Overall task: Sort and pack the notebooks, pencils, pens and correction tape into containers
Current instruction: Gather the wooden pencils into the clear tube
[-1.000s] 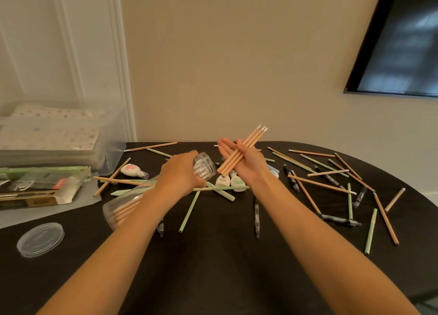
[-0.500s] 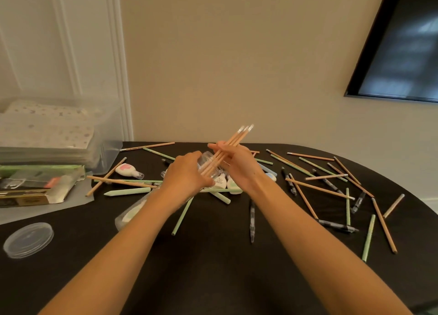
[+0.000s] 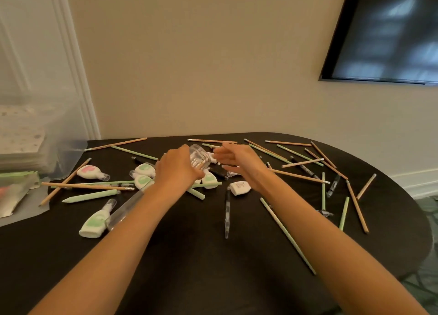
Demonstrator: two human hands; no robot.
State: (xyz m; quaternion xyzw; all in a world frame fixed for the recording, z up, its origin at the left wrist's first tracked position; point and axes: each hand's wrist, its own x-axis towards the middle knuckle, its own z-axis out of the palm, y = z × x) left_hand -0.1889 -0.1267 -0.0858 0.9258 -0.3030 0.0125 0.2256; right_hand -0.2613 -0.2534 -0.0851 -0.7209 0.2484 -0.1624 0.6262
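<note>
Left hand is clamped round the neck of the clear plastic jar at twelve o'clock. The jar is tipped over, mouth pointing away, body running back under my forearm. Right hand sits just beside the mouth at one o'clock, fingers straight and loose, holding nothing.

There's clutter all round on the black oval table. A white correction tape with a green label lies at eight o'clock, just beside the jar's base. A pink-labelled correction tape is out at ten, and a plain white correction tape lies under my right wrist. A clear-barrelled pen points back at me between my arms. Wooden pencils and pale green pencils criss-cross from two to four o'clock. The clear plastic storage bin with patterned notebooks stands at nine.

Half a second ago my right hand gripped a bundle of wooden pencils; now it's open and they're out of it. My left arm covers the jar, so I can't tell whether they're inside.
</note>
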